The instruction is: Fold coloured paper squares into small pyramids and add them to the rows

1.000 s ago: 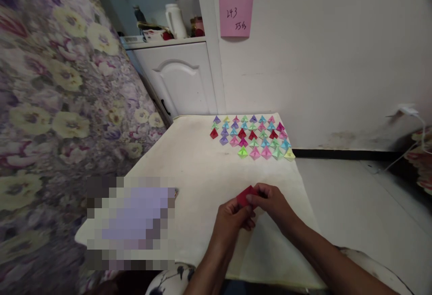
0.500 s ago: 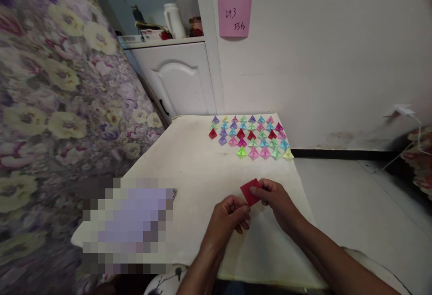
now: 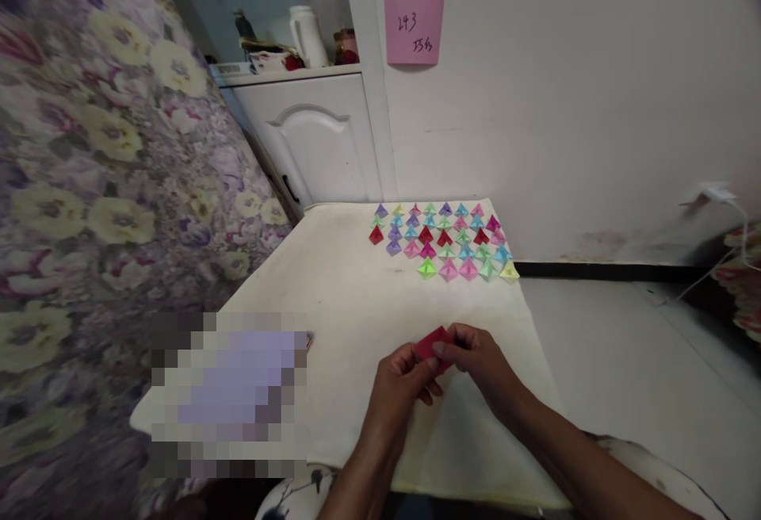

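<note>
A small red paper square (image 3: 433, 342) is held above the near part of the table by both hands. My left hand (image 3: 410, 373) pinches its lower left side between thumb and fingers. On the right side, my right hand (image 3: 469, 349) grips the paper with the thumb on top. The two thumbs are close together on the paper, and its lower part is partly hidden by the fingers. Farther back on the table, several rows of small folded paper pieces (image 3: 447, 269) in pink, red, green, blue, purple and yellow are laid out.
The cream-covered table (image 3: 338, 282) has a blurred-out patch with a purple surface (image 3: 243, 377) at its left. A floral curtain (image 3: 119, 187) hangs on the left. Behind stand a white cabinet (image 3: 321, 143) and a wall with a pink note (image 3: 414, 22).
My left hand has taken hold of the red paper, which has come slightly lower and left. My right thumb has shifted toward the left thumb.
</note>
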Available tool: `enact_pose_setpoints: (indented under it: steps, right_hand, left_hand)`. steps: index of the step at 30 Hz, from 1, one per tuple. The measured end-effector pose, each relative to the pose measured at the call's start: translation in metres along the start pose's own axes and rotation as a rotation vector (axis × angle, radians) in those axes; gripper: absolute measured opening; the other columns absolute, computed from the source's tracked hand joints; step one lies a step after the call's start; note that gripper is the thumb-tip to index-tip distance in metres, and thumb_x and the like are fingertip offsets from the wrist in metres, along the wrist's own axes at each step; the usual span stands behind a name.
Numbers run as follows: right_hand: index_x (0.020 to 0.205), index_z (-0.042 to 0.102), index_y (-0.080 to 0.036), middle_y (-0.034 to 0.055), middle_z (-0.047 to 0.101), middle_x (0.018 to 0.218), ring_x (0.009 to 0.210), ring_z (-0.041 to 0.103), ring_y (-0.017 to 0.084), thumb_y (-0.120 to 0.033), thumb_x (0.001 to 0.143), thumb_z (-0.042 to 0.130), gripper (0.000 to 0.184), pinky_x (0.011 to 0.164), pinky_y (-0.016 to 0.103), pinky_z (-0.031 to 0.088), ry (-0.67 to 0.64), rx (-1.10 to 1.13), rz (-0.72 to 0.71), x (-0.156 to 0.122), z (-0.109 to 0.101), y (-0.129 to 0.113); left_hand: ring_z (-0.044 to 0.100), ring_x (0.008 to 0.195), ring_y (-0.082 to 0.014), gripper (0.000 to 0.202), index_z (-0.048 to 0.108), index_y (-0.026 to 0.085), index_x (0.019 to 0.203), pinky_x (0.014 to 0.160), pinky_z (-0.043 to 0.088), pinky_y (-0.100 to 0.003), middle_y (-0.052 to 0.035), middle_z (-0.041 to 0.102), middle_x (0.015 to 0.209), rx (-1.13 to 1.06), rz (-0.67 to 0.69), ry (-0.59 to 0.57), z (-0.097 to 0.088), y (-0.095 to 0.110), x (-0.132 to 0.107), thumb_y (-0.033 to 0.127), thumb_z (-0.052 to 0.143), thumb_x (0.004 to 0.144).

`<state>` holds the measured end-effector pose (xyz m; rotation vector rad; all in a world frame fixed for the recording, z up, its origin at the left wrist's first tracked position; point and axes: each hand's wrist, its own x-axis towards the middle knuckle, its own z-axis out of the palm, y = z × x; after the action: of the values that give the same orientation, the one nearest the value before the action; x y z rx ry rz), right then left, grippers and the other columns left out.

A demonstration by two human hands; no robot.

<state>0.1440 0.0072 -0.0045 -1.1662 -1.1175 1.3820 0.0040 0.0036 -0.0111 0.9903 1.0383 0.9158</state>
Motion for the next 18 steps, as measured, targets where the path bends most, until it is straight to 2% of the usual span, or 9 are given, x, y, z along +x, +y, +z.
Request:
enact_pose_setpoints:
  steps: [5, 10, 13, 16, 18]
  right_hand:
    - [0.062, 0.058, -0.016, -0.0007, 0.06, 0.057, 0.056, 0.054, 0.013, -0.023, 0.07, 0.063, 0.012, 0.056, 0.025, 0.04, -0.02, -0.03, -0.008, 0.0007, 0.0002, 0.0015]
    - [0.06, 0.056, -0.016, -0.0012, 0.059, 0.057, 0.056, 0.052, 0.012, -0.021, 0.07, 0.062, 0.012, 0.056, 0.024, 0.04, -0.008, -0.002, -0.026, -0.0005, 0.0014, -0.001]
    - [0.06, 0.055, -0.016, -0.0019, 0.057, 0.056, 0.056, 0.051, 0.012, -0.022, 0.07, 0.062, 0.013, 0.056, 0.024, 0.039, -0.004, 0.006, -0.022, -0.0009, 0.0019, -0.0013]
    - [0.069, 0.058, -0.017, -0.0025, 0.056, 0.059, 0.056, 0.05, 0.012, -0.022, 0.069, 0.062, 0.007, 0.056, 0.024, 0.039, 0.007, -0.041, -0.042, -0.0013, 0.0018, -0.0003]
    - [0.077, 0.058, -0.018, -0.0036, 0.054, 0.062, 0.054, 0.047, 0.011, -0.021, 0.067, 0.065, 0.013, 0.053, 0.023, 0.037, 0.093, -0.113, -0.087, -0.0019, 0.001, -0.0002]
  left_hand:
    - [0.05, 0.042, -0.0072, 0.016, 0.061, 0.012, 0.07, 0.042, 0.034, -0.018, -0.0011, 0.061, 0.059, -0.008, 0.016, 0.0, 0.0003, -0.0007, -0.001, 0.027, 0.064, 0.072]
    - [0.051, 0.044, -0.0076, 0.018, 0.064, 0.012, 0.076, 0.043, 0.033, -0.018, -0.0003, 0.059, 0.054, -0.039, 0.004, 0.007, 0.0033, -0.0015, -0.0021, 0.03, 0.064, 0.073]
    - [0.051, 0.045, -0.007, 0.019, 0.065, 0.012, 0.078, 0.043, 0.033, -0.018, -0.0018, 0.062, 0.06, -0.06, -0.001, 0.018, 0.0046, -0.0014, -0.0024, 0.031, 0.063, 0.074]
    - [0.05, 0.044, -0.0066, 0.018, 0.065, 0.012, 0.074, 0.043, 0.032, -0.018, -0.002, 0.063, 0.062, -0.063, 0.016, 0.047, 0.0042, -0.0005, -0.0026, 0.03, 0.063, 0.073]
    - [0.049, 0.044, -0.0068, 0.018, 0.065, 0.012, 0.074, 0.042, 0.032, -0.018, -0.0011, 0.061, 0.057, -0.061, 0.017, 0.071, 0.0035, 0.0, -0.0026, 0.03, 0.063, 0.074]
